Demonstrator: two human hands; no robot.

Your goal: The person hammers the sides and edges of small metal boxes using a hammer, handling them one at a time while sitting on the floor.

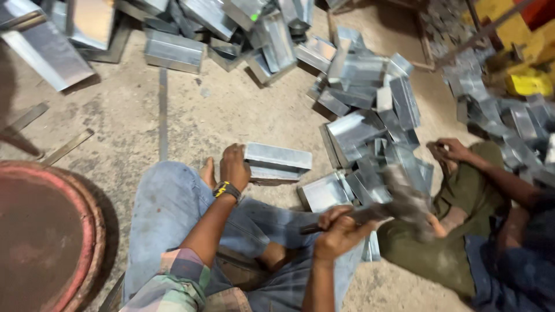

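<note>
I sit on a concrete floor in blue jeans. My left hand, with a black and yellow watch on the wrist, presses on the end of a shiny sheet-metal box lying in front of my knee. My right hand is closed around the handle of a hammer, whose blurred head hangs to the right of the box, above other metal pieces.
Piles of folded sheet-metal boxes lie ahead and to the right. Another person in olive trousers sits at the right, hand on the pile. A round rusty red drum lid is at the left. Flat metal strips lie on the floor.
</note>
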